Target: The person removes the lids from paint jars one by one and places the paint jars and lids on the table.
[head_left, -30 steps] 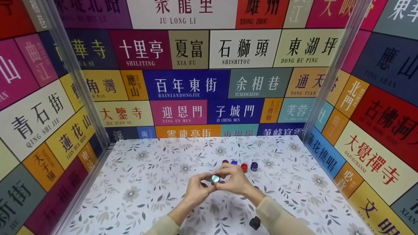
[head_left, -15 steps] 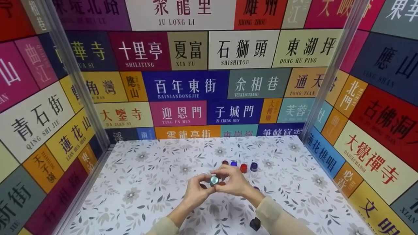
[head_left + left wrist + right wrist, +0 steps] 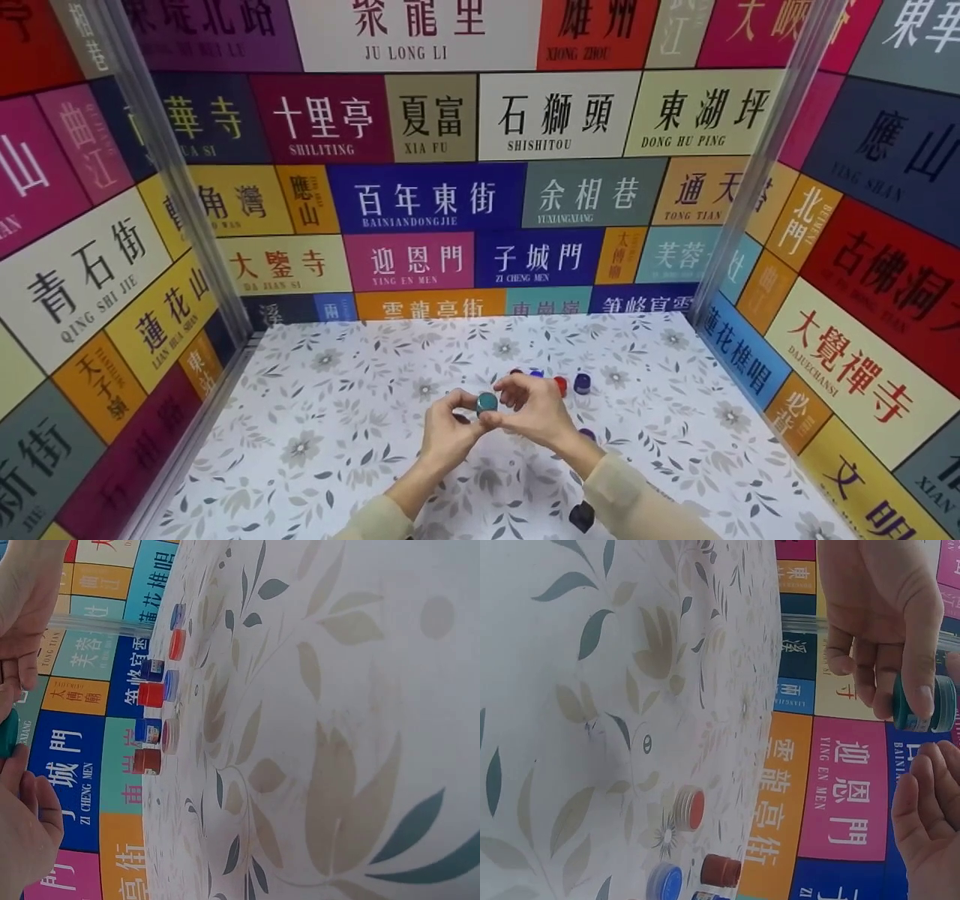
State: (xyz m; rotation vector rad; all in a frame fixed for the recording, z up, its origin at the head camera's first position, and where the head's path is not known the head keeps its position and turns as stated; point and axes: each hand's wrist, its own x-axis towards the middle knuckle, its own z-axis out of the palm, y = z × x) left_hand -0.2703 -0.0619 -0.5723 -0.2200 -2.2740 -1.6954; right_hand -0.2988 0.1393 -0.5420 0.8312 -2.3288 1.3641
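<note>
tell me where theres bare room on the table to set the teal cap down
The table's left half, from the left hand to the left wall, is bare, as is the back strip. It is crowded behind the right hand, where small jars and lids cluster.

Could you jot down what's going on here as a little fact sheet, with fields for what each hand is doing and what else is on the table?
Held item: small round teal cap, lifted above the table
Left hand: fingertips pinch the cap
Right hand: fingers curled close by the cap; contact unclear
Surface: white tablecloth with grey floral print
Beyond the hands: row of small red and blue bottles and caps
Surroundings: walls of colourful sign panels
</note>
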